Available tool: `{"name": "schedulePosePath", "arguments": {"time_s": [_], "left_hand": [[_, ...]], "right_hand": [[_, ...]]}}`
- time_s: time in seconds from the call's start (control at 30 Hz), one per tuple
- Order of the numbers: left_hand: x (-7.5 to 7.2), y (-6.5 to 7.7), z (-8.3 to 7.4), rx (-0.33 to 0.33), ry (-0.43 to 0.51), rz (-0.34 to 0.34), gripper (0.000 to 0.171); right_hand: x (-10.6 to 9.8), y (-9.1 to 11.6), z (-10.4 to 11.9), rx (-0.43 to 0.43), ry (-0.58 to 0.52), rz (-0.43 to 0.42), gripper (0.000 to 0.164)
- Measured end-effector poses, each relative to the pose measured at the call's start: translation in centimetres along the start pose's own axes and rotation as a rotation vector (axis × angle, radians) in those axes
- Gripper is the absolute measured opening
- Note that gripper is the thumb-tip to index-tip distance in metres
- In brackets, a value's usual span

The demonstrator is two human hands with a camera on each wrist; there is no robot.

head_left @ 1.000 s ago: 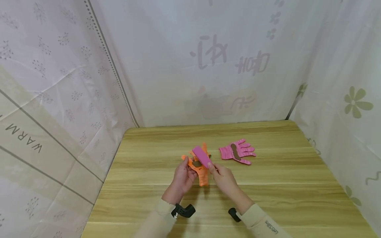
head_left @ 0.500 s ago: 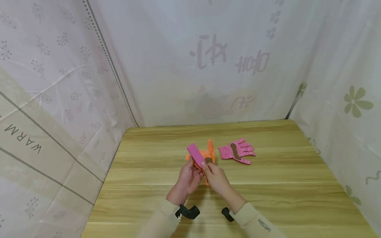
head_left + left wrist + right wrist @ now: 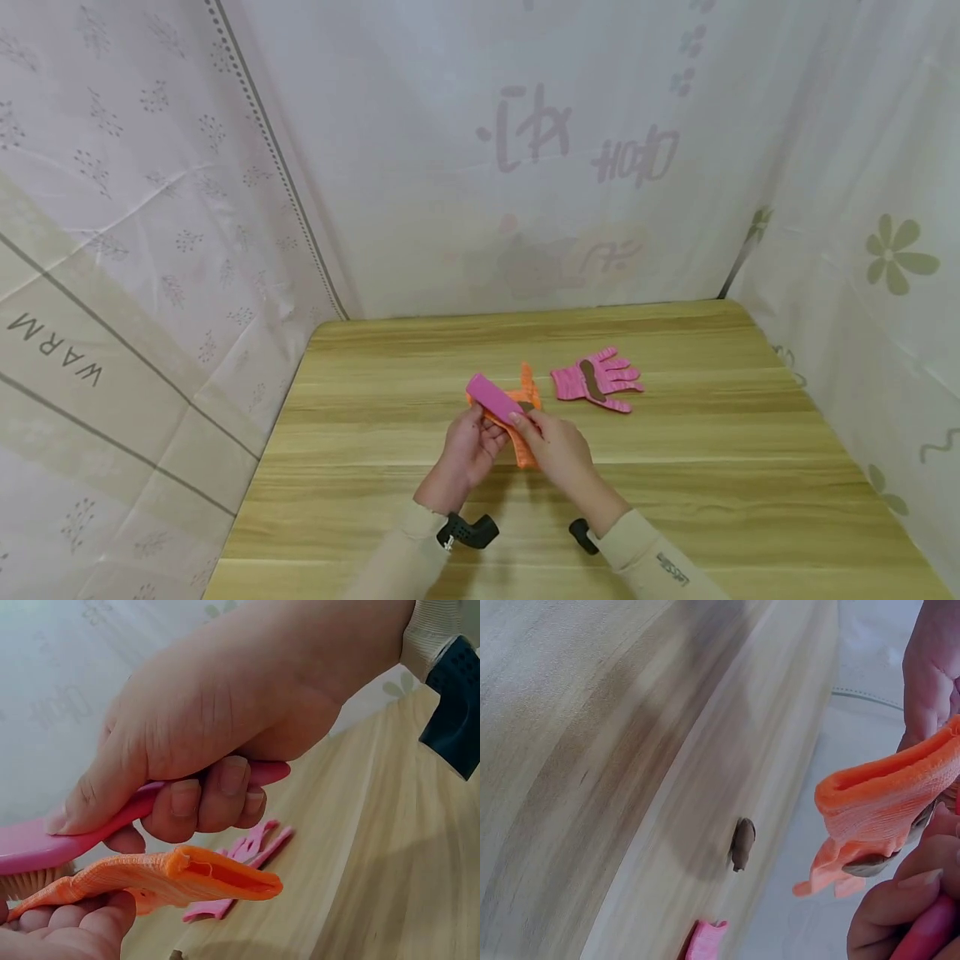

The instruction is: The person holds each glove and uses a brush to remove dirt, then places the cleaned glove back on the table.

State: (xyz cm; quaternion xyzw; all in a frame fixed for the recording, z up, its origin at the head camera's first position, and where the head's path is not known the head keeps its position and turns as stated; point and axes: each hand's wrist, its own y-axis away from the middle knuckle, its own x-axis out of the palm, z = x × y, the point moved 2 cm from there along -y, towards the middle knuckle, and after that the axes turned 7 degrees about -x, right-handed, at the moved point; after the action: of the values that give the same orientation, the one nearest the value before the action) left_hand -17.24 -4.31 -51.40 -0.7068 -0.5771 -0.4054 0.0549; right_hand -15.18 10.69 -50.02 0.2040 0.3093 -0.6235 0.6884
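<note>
The pink brush [image 3: 495, 401], clasped in the right grip [image 3: 561, 446], has swung nearer the left grip [image 3: 467, 450], apparently bringing its bristles [image 3: 36, 880] onto the orange glove [image 3: 150, 874] held there.

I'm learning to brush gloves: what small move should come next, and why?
Probably a short stroke of the pink brush along the orange glove: the right hand grips its handle, bristles face the fabric, and the left hand supports it underneath.

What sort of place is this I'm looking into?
Probably a makeshift indoor recording booth: printed cloth sheets enclose a wood-grain table on the three sides in view, and the person wears black devices at both wrists.
</note>
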Motion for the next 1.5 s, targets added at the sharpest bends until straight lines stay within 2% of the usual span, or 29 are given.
{"name": "schedulePosePath", "arguments": {"time_s": [0.23,0.47,0.57,0.67,0.77,0.87,0.97,1.1,1.3,1.5], "left_hand": [[-0.7,0.4,-0.7,0.025,0.044,-0.013,0.053],[-0.9,0.5,-1.5,0.022,0.044,0.030,0.045],[-0.8,0.3,-1.3,0.019,0.037,0.043,0.044],[-0.5,0.1,-0.7,0.014,0.016,0.064,0.052],[-0.2,0.0,-0.2,0.014,-0.004,0.077,0.057],[0.2,0.0,0.1,0.023,-0.006,0.066,0.053],[0.3,-0.1,0.0,0.035,0.018,0.026,0.048],[0.2,-0.2,-0.1,0.040,0.020,-0.031,0.045],[-0.4,-0.3,-0.1,0.054,-0.006,-0.036,0.046],[-0.4,0.0,-0.3,0.052,-0.012,-0.048,0.051]], "right_hand": [[-0.3,0.2,-0.6,0.068,-0.068,0.015,0.046],[-0.5,0.1,-1.3,0.110,-0.183,-0.015,0.050],[-0.3,0.0,-0.8,0.093,-0.266,-0.013,0.050],[0.1,-0.1,0.0,0.069,-0.316,0.001,0.052],[0.5,-0.2,0.7,0.079,-0.349,0.016,0.051],[0.8,-0.2,1.0,0.101,-0.372,0.035,0.049],[0.7,-0.1,1.0,0.106,-0.319,0.042,0.047],[0.4,-0.2,0.7,0.071,-0.163,0.033,0.045],[-0.1,-0.2,0.5,0.030,-0.003,0.020,0.042],[-0.4,0.0,0.1,0.021,0.046,0.010,0.040]]}}
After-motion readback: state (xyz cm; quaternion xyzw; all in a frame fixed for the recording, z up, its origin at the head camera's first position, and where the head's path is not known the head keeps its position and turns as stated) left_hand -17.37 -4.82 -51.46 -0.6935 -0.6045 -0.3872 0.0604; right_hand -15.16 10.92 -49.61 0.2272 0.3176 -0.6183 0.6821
